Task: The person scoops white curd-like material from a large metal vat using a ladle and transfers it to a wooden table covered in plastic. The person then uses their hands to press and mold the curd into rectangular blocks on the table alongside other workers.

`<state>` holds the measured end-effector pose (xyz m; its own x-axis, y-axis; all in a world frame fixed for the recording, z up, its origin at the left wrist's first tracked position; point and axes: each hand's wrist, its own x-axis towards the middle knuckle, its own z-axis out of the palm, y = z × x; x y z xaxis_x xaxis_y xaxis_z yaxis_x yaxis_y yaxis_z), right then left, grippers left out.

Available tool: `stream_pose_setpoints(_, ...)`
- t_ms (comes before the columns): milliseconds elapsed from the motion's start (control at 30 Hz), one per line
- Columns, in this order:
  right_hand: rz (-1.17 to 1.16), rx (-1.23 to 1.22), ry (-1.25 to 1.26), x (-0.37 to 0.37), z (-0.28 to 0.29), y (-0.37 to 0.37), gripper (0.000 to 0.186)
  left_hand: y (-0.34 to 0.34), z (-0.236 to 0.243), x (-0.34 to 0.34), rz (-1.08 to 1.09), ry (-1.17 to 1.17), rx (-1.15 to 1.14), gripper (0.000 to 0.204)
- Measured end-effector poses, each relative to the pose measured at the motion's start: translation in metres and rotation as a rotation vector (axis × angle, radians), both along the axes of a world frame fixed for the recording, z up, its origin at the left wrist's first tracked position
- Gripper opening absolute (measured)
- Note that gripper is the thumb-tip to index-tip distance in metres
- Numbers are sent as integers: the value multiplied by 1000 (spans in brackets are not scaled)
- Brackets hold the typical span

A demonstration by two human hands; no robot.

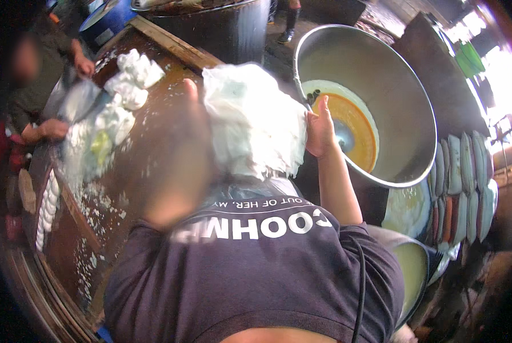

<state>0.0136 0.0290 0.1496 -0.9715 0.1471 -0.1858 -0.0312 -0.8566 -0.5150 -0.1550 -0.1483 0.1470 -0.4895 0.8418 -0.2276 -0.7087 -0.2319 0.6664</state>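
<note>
A bulky white bundle (256, 120), with thin, ragged layers like wet cloth, is held up before my chest between both hands. My left hand (190, 128) grips its left side; the hand is partly blurred, but its thumb stands upright. On the other side, my right hand (321, 134) presses against the bundle with its thumb up, and its fingers are mostly hidden behind it. Close to that hand stands a large metal basin (402, 108) with a yellow-orange ring (359, 123) and a pale coating at the bottom.
At the left, a co-worker handles a clear plastic bag beside white lumps (133, 77) on a wooden table (153, 134) strewn with white crumbs. A blue drum (108, 24) and a big vat (222, 28) stand behind. Stacked greyish packs (462, 183) lie at right, near a pot (411, 268).
</note>
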Motion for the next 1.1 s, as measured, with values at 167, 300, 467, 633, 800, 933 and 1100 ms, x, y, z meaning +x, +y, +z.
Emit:
stream_pose_setpoints(167,-494,529,-149,36,-9,-36,66,5,5,25,-229,62,68,54)
stream_pose_setpoints(300,-1074,1197,-714,68,-13,-51,74,12,19,46,-529,327,-33,49)
stream_pose_setpoints(467,-887,1690,-514,95,20,-76,32,15,22,68,-669,710,22,44)
stream_pose_setpoints(633,-381,1353,368,102,95,-119,8,10,3,66,-724,434,-74,41)
stream_pose_setpoints(800,372,1450,986,74,153,-187,16,10,-11,51,-611,472,-138,43)
stream_pose_setpoints(933,502,1550,944,86,154,-177,9,15,-1,52,-631,530,-216,41)
stream_pose_setpoints(1100,-143,1978,773,122,141,-145,11,33,-10,57,-695,478,-254,38)
